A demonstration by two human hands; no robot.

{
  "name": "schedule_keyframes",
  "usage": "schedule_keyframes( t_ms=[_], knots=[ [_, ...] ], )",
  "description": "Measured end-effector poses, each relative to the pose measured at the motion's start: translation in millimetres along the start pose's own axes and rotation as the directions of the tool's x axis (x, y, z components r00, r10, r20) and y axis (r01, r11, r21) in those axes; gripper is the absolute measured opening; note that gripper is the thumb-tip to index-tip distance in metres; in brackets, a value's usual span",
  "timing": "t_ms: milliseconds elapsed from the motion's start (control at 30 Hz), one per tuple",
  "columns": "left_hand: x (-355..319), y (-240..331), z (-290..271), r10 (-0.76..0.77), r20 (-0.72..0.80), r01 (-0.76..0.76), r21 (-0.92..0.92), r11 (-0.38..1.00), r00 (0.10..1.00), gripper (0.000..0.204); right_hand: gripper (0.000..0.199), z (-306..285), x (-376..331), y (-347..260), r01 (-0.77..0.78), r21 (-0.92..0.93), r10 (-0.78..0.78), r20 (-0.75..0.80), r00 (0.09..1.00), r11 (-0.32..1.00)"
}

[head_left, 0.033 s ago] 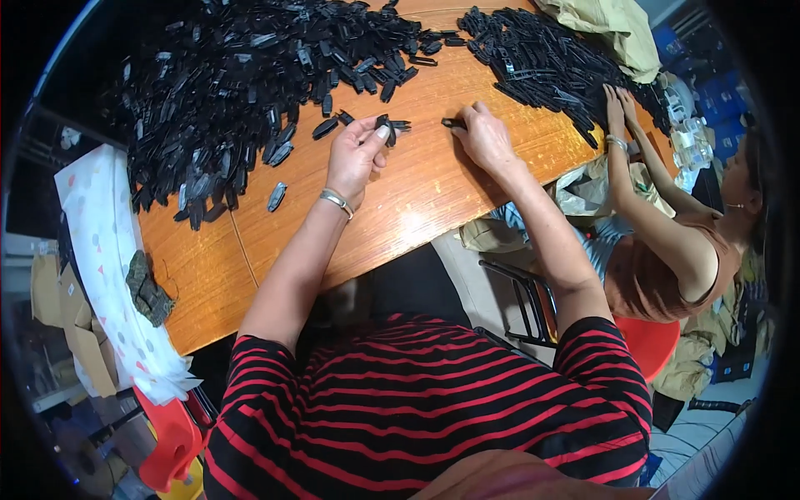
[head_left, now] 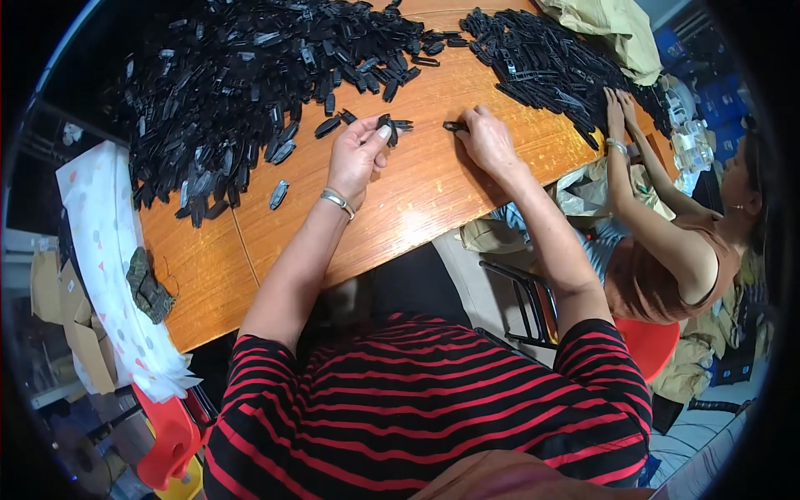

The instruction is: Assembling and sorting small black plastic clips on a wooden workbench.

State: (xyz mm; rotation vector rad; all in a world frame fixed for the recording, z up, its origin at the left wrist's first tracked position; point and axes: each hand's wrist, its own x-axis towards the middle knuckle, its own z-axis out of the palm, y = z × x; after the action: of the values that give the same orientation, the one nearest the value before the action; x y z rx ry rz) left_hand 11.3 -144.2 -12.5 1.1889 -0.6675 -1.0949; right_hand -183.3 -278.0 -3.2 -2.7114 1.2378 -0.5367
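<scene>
Between thumb and fingers, my left hand [head_left: 360, 154] pinches small black plastic pieces [head_left: 400, 125] whose ends stick out to the right. My right hand [head_left: 486, 142] is closed on another small black plastic piece [head_left: 455, 127], held just above or against the wooden table [head_left: 400, 200]. A gap of bare wood separates the two hands. Beyond my left hand spreads a large heap of black plastic pieces [head_left: 242, 92]. One loose piece [head_left: 278, 194] lies apart from that heap, left of my left wrist.
A second heap of slimmer black pieces [head_left: 542, 67] lies at the far right, near a brown paper bag [head_left: 612, 29]. On the right sits a co-worker [head_left: 667, 258] with hands at that heap. A dark crumpled cloth [head_left: 147, 287] rests on the table's left edge, beside white patterned sheeting [head_left: 100, 225].
My right hand and its black piece have shifted very slightly. My left hand keeps its pinch in nearly the same place.
</scene>
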Motion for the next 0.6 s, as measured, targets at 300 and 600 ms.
schedule_keyframes(
  t_ms=[300,600],
  knots=[
    [-26,12,10,0.086,0.039,-0.081,-0.110,0.991,0.996,0.025,0.020,-36,-32,-88,0.056,0.555,0.026,-0.140,0.990,0.830],
    [-43,22,12,0.153,0.071,-0.146,-0.097,0.985,0.986,0.026,0.021,-35,-41,-101,0.161,0.552,-0.056,-0.202,0.978,0.818]
  ],
)
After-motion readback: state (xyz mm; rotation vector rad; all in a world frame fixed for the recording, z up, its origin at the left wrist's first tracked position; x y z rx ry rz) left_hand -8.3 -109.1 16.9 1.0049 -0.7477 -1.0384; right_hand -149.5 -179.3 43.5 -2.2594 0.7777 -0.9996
